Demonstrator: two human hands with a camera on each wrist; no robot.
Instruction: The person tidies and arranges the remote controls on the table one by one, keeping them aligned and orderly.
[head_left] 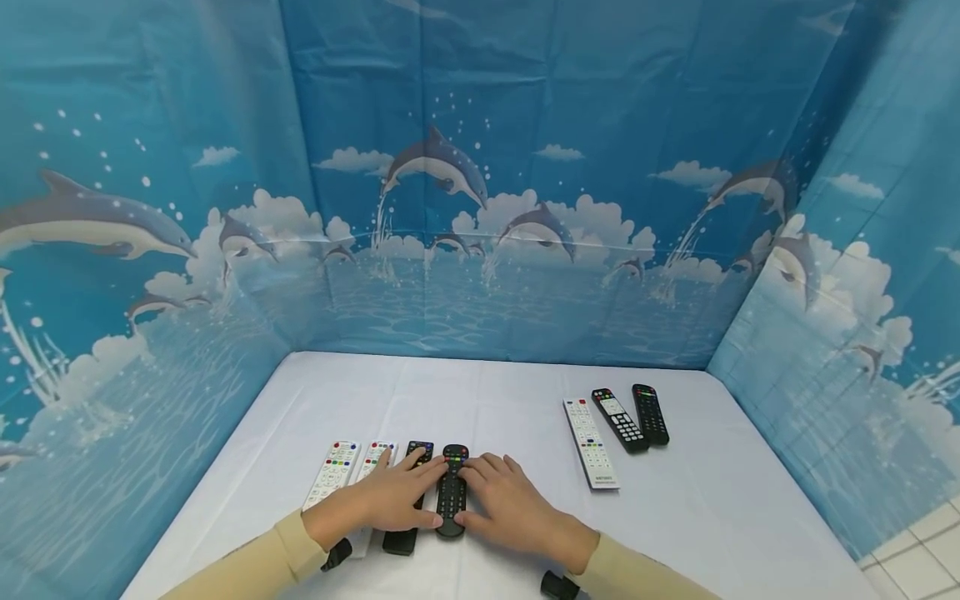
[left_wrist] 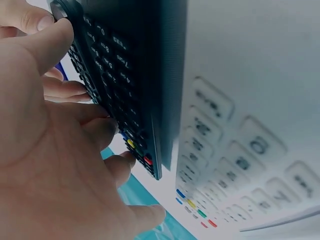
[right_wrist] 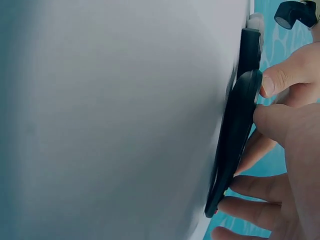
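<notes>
Between both hands a black remote control (head_left: 452, 493) lies lengthwise on the white table, its keys up. My left hand (head_left: 393, 497) reaches over from the left, thumb and fingertips touching its left side. From the other side my right hand (head_left: 517, 510) touches it, thumb near the close end and fingers near the far end. Under the left hand, partly covered, lies another black remote (head_left: 401, 542). Left of that are two white remotes, an outer one (head_left: 334, 471) and an inner one (head_left: 378, 454). The left wrist view shows white keys (left_wrist: 242, 162) close beside the black remotes.
At the right of the table (head_left: 705, 500) lie a white remote (head_left: 590, 443), a black remote with a silver panel (head_left: 619, 421) and a plain black remote (head_left: 650, 414). Dolphin-print curtains (head_left: 495, 308) hang around the table's back and sides. Tiled floor (head_left: 918, 554) shows at lower right.
</notes>
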